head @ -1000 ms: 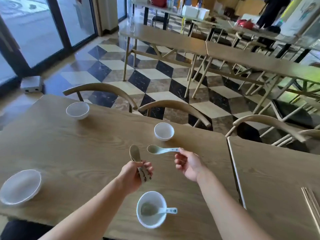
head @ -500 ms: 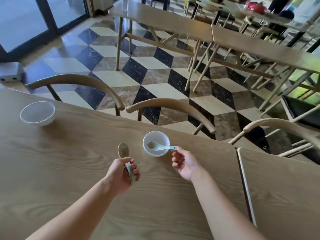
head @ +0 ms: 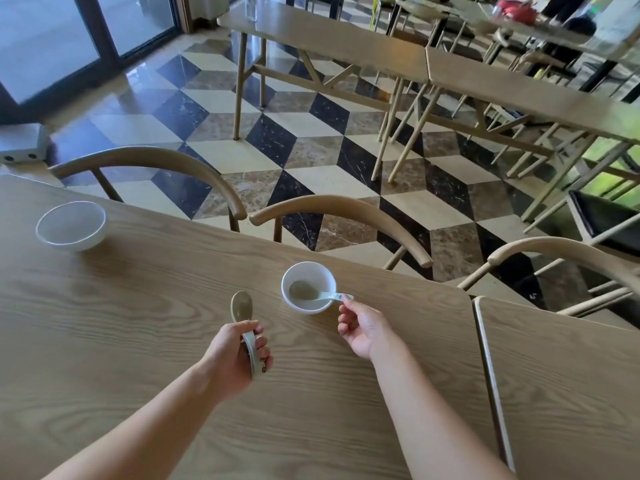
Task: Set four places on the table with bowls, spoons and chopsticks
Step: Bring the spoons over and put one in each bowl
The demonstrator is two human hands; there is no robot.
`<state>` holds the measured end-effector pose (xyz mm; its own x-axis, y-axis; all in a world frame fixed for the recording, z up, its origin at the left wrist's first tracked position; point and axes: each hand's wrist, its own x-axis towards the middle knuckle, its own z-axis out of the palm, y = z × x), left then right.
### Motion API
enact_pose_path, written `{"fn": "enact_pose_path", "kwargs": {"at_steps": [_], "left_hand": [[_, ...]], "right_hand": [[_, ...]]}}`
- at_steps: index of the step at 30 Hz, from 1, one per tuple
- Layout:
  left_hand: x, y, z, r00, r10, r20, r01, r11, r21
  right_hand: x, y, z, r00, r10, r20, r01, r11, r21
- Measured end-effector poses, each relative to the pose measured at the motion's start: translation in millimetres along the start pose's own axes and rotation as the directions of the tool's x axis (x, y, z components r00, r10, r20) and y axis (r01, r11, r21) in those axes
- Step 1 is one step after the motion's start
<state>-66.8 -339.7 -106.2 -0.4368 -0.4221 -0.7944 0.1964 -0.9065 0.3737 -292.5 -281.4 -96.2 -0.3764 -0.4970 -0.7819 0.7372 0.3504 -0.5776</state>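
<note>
A small white bowl stands near the far edge of the wooden table. A white ceramic spoon lies in it, handle pointing right over the rim. My right hand pinches the tip of that handle. To the left of the bowl, my left hand is closed around the handle of another spoon, whose scoop points away from me; I cannot tell whether a second spoon is stacked behind it. A second white bowl sits with nothing in it at the far left.
Three curved wooden chair backs line the table's far side. A second table abuts on the right with a narrow gap. More tables and chairs stand across the checkered floor.
My right hand carried its spoon forward and lowered the scoop into the small bowl. The view shifted forward, so both near bowls dropped out of sight. My left hand kept its grip.
</note>
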Motion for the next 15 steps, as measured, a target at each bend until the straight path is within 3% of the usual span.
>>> {"fn": "enact_pose_path", "kwargs": {"at_steps": [9,15], "left_hand": [[-42.8,-6.1,9.8,1.0,-0.011,0.018,0.012,0.998,-0.054],[-103.9,-23.8,10.6,0.996,0.021,0.091,-0.021,1.0,-0.005]], "right_hand": [[-57.6,14.0,-10.8,0.995,-0.026,-0.097,0.014,0.993,-0.119],[-137.1,68.6,4.4,0.996,-0.025,0.088,0.057,0.923,-0.38]]}}
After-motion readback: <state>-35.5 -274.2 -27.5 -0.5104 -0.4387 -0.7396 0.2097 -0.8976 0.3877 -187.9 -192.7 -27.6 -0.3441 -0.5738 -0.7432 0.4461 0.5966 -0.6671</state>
